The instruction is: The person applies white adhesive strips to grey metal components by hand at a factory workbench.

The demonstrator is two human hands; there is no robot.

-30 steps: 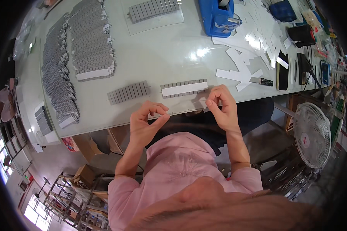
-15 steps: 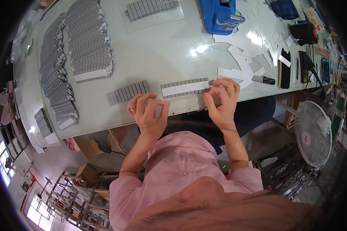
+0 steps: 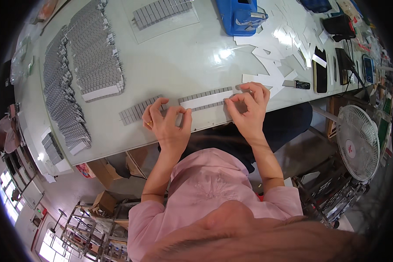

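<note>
Has left hand (image 3: pixel 168 132) at the near left end of a white-banded gray strip (image 3: pixel 207 100), with fingers curled and narrowly parted, and right hand (image 3: pixel 249 117) at its right end, with fingers bent close. Cannot tell of any grip on it. Finds it flat near the front edge of the surface (image 3: pixel 170 61), right of a plain gray strip (image 3: pixel 137 112) partly covered by the left hand.

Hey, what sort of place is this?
Probably a hand-assembly workshop: the worktable holds long stacks of grey slatted strips, scattered white offcuts and what looks like a blue tape dispenser.
</note>
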